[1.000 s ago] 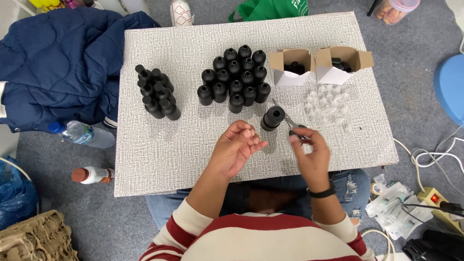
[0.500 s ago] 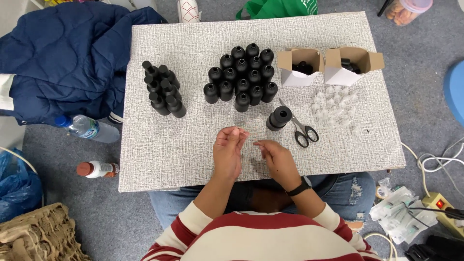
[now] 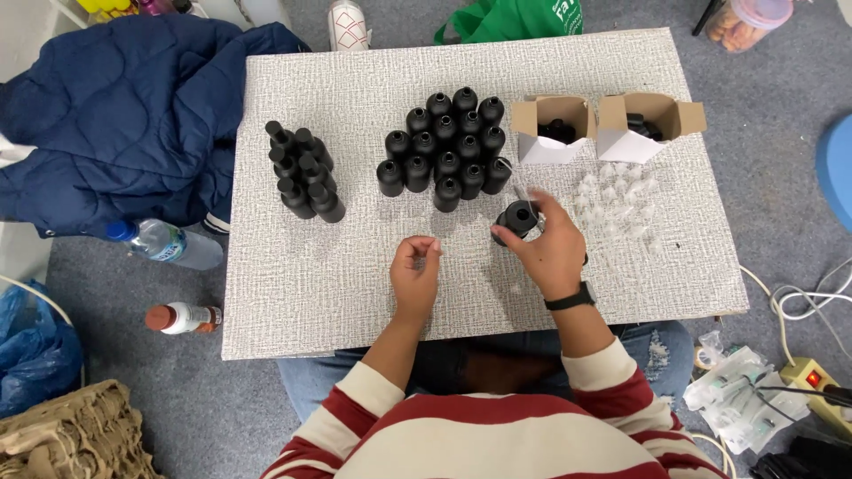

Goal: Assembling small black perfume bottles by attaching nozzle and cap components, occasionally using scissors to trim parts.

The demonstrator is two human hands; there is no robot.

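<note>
Here the right hand grips an upright black bottle, mouth up; left hand fingers pinched.

Black bottles; blue jacket; red-striped sleeves

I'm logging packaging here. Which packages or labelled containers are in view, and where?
Two open cardboard boxes: table's far right, brown outside, white fronts.
Green bag: floor beyond table.
Water bottle: floor left, clear, blue cap.
Brown-capped white bottle: floor left.
</note>
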